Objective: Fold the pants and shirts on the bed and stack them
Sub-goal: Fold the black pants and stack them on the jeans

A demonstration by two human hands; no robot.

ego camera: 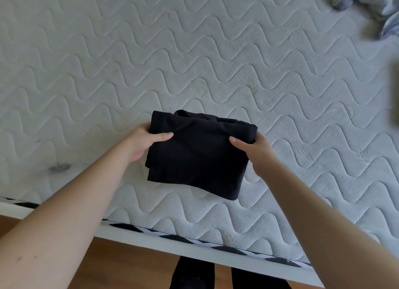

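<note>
Black garment [198,157] folded to a compact rectangle, held just above the bed [108,73] near its front edge. My left hand [144,143] pinches its left side, my right hand [251,149] its right, thumbs on top. No stack visible. Grey clothes [367,6] lie crumpled at the far right corner, unfolded.

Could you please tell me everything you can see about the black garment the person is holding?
The black garment is a plain, soft-looking dark fabric, folded into a compact, roughly rectangular bundle with several layers showing along its far edge. It sits over the near part of the white quilted mattress. The left hand grips its left side and the right hand its right, thumbs on top. Whether it is pants or a shirt cannot be told.
</note>
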